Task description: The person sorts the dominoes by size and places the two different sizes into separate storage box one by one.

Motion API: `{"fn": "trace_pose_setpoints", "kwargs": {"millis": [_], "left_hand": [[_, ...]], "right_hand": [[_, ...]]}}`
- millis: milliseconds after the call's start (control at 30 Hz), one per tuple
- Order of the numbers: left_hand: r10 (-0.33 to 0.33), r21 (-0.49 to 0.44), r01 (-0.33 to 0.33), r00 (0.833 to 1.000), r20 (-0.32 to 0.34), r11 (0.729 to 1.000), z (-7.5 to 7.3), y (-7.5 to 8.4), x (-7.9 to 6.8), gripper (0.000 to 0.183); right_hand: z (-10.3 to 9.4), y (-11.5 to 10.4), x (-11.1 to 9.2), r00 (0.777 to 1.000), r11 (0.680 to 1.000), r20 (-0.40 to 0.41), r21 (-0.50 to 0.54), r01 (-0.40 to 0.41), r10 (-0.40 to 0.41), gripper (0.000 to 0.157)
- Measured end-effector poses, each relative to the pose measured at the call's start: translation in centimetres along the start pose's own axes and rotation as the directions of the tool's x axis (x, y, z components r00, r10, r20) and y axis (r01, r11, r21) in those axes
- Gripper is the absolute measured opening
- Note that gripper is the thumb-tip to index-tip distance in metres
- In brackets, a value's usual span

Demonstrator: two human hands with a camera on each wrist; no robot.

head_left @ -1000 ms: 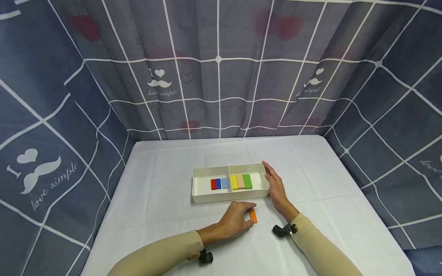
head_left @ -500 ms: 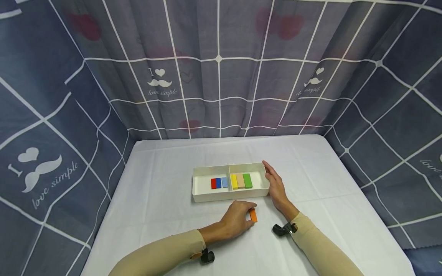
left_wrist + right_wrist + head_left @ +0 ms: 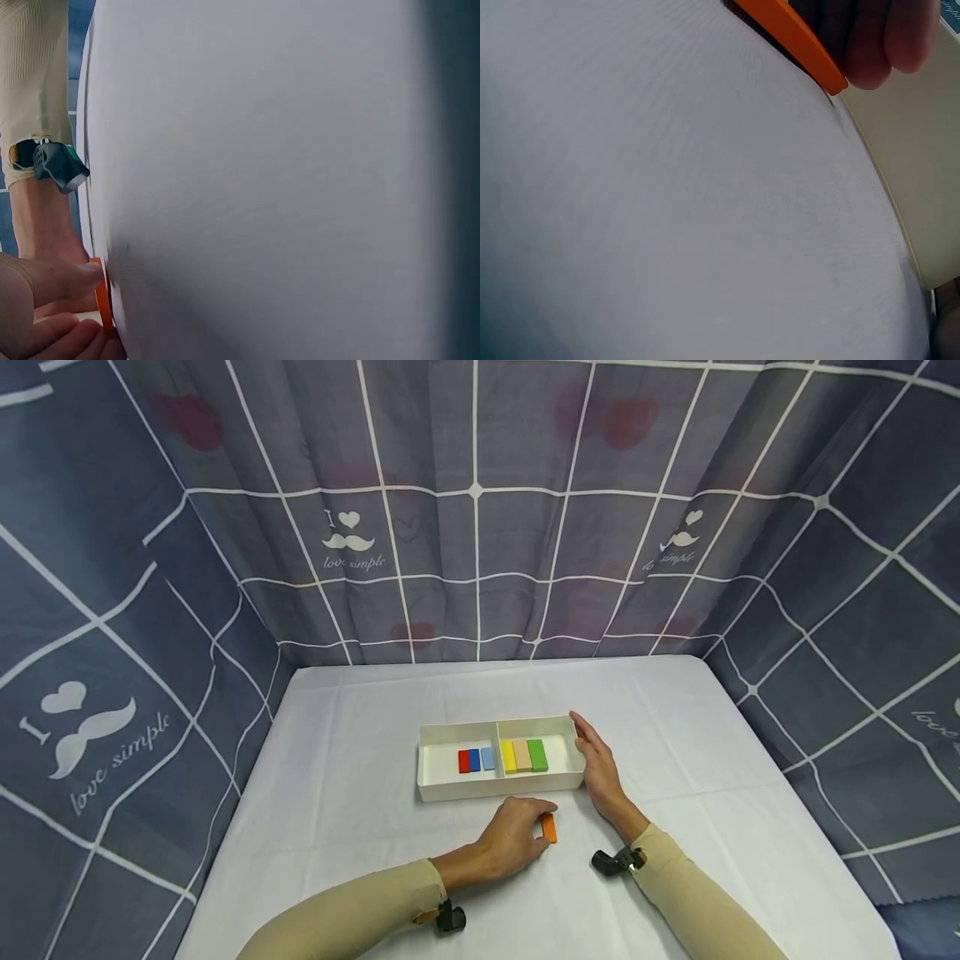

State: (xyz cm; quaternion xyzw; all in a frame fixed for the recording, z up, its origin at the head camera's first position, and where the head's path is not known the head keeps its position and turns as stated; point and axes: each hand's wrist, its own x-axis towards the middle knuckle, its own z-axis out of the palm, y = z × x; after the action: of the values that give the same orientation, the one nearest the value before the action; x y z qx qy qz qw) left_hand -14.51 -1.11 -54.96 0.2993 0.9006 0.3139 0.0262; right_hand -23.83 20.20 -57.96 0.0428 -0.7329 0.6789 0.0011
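In the head view my left hand (image 3: 510,838) pinches an orange block (image 3: 550,828) by its two ends, thumb at the near end and fingertips at the far end. The block lies low on the white cloth just in front of a white two-compartment box (image 3: 461,791). My right hand (image 3: 602,771) rests against the box's right end with its fingers fairly straight. The left compartment holds a red block (image 3: 463,762), a dark blue block (image 3: 474,760) and a light blue block (image 3: 487,758). A yellow block (image 3: 509,757), a tan block (image 3: 522,756) and a green block (image 3: 537,755) lie in the right one.
A white cloth (image 3: 352,752) covers the table. Dark grey-blue curtains (image 3: 517,535) with white grid lines stand around its back and sides. Each wrist wears a small black camera, the left one (image 3: 450,917) close over the cloth.
Almost nothing differs; the orange block has shifted very slightly left between my left fingers. The right hand and the box keep their place.
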Motion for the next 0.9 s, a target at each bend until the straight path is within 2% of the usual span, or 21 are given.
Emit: {"fn": "trace_pose_setpoints", "kwargs": {"millis": [233, 500, 900], "left_hand": [[-0.010, -0.018, 0.010, 1.000, 0.013, 1.000, -0.2, -0.1, 0.0, 0.047], [0.015, -0.025, -0.015, 1.000, -0.016, 1.000, -1.9, 0.4, 0.1, 0.046], [0.028, -0.016, -0.028, 0.999, -0.015, 0.999, -4.2, 1.0, -0.1, 0.048]], "right_hand": [[0.0, 0.0, -0.2, 1.000, 1.000, 0.003, -0.020, -0.003, 0.004, 0.054], [0.0, 0.0, -0.2, 1.000, 1.000, -0.005, -0.013, 0.008, -0.008, 0.054], [0.0, 0.1, -0.1, 1.000, 1.000, -0.005, -0.010, 0.002, -0.002, 0.054]]}}
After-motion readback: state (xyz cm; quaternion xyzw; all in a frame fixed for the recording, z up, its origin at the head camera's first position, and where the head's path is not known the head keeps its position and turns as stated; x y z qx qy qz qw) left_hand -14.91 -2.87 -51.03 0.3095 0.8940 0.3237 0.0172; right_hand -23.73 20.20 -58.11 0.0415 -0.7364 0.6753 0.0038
